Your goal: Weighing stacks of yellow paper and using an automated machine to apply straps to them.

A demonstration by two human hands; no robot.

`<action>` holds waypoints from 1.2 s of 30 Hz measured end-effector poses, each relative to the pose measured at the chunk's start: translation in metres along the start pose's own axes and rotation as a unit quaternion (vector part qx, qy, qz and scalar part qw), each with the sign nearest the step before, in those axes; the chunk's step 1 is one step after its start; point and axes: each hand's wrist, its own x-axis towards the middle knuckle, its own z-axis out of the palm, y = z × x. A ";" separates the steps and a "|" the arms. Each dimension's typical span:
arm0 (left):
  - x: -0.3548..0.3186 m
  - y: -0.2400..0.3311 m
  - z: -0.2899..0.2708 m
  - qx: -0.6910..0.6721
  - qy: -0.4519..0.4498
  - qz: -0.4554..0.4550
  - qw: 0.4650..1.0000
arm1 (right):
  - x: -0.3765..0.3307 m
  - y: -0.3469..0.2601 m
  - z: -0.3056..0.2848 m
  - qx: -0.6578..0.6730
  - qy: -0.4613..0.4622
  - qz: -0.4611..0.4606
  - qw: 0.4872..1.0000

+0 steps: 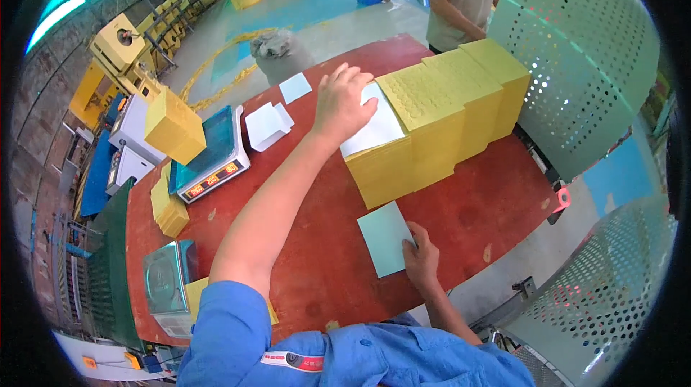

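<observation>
Several yellow stacks (pixel 439 113) stand pressed together in a stepped row on the red table (pixel 317 264), and from my distant seat I check the writing first. Red-lit digits glow on the front of the scale (pixel 224 141), lettering runs along a red-and-white strip (pixel 294 361) on the blue workwear (pixel 360 351), and faint print marks the teal top of a smaller device (pixel 164 275) near the table's left end (all of it small and bent by my lens). My right hand (pixel 422 257) pinches a pale blue-green card (pixel 385 239) by its right side, thumb against fingers; the card is flat, square-cornered and plain, just this side of the nearest stack, though I cannot tell whether it touches the table. My left hand (pixel 345 102) is at a white sheet (pixel 380 128) atop that stack, fingers bent and close together, thumb apart; whether they grip it I cannot tell. Behind the sheet, the next yellow top looks embossed.
</observation>
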 end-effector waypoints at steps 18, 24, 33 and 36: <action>0.008 -0.036 0.040 -0.007 -0.019 -0.115 0.993 | 0.016 0.020 -0.010 0.198 -0.034 0.130 0.971; 0.006 -0.026 0.049 0.049 -0.223 -0.152 0.962 | 0.075 0.032 0.011 0.285 0.019 0.052 0.957; -0.016 -0.012 0.038 0.010 -0.266 -0.143 0.953 | 0.068 0.016 0.015 0.074 0.045 0.008 0.996; -0.038 0.003 0.021 -0.011 -0.315 -0.120 0.942 | 0.030 0.008 0.005 0.062 0.024 0.027 0.997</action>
